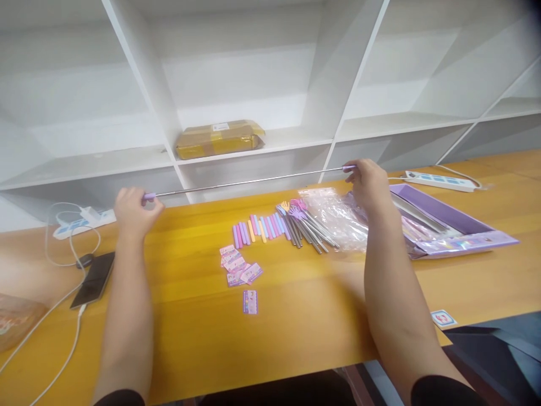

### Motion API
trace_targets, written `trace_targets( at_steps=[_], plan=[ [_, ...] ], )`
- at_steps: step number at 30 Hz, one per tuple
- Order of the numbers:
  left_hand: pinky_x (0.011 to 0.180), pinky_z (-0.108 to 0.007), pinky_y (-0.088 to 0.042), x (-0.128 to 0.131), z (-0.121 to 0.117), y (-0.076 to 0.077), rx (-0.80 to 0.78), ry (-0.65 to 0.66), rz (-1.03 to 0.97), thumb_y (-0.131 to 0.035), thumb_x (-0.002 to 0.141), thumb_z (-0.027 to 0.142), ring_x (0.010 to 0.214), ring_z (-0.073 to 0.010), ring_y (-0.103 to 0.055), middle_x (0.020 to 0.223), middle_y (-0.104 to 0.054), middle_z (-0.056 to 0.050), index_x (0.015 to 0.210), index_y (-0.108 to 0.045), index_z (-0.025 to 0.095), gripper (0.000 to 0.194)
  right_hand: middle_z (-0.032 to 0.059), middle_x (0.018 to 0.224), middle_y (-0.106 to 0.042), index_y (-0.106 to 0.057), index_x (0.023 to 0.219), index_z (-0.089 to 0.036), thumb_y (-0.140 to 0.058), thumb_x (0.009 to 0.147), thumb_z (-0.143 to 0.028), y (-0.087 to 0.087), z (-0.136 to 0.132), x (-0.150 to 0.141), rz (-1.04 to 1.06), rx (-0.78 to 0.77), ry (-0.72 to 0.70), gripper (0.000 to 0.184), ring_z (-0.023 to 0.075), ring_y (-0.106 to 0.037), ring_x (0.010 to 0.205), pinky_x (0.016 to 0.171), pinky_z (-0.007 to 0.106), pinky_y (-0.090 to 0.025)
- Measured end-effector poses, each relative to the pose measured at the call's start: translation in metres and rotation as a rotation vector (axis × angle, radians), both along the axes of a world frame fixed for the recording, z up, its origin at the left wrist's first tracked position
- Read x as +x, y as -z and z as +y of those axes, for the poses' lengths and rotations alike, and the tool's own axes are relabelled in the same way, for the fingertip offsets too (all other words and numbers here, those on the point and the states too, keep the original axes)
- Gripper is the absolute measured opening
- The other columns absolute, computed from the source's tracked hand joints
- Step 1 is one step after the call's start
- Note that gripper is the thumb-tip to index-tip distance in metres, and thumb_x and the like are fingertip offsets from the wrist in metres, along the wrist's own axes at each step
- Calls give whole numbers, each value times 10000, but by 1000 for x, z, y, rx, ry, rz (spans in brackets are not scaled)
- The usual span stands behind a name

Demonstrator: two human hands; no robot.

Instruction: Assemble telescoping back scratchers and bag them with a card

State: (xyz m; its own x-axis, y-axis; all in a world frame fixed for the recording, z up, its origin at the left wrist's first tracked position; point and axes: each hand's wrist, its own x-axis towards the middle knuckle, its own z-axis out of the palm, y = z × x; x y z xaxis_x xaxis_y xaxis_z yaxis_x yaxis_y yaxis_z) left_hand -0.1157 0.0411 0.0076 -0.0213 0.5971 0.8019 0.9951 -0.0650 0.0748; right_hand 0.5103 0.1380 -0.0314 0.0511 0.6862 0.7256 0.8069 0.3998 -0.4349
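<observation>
A thin telescopic back scratcher is stretched out long and nearly level above the table. My left hand is closed around its purple grip at one end. At the other end, my right hand pinches a purple part that its fingers partly hide. Below lie a row of coloured grip sleeves in pink, purple, blue and orange, and a pile of metal back scratcher rods with coloured claw heads. Nearer me are several small printed cards, with one card apart from the others.
Clear plastic bags lie beside a purple box on the right. A phone with cables and a power strip are at left; another power strip is at back right. A wrapped parcel sits on the white shelf.
</observation>
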Motion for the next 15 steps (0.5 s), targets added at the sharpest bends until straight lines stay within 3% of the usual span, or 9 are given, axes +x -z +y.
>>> trace_targets(
  at_steps=[7,13,15],
  plan=[
    [755,-401,-390,11,0,0,-18,2,-6,-598,884,349,829,-233,-564,730,-521,-44,723,-459,244,237,139,1157,-717,-716,1064,-223,-420,921,-105,-12,-13,3,-23,-15,61,349,189,-692,746,845,378,-554],
    [752,-407,-382,14,-9,-6,-63,-1,17,-594,857,293,816,-255,-562,722,-525,-51,733,-478,247,176,177,1132,-702,-751,1085,-225,-475,919,-151,-19,-24,1,-88,-4,163,331,307,-677,976,910,438,-525],
    [762,-415,-385,13,-11,-8,-104,30,17,-575,866,288,826,-272,-564,736,-543,-58,762,-521,248,125,178,1139,-696,-754,1102,-223,-497,916,-167,-21,-26,1,-91,-22,179,323,311,-672,968,911,449,-526]
  ],
)
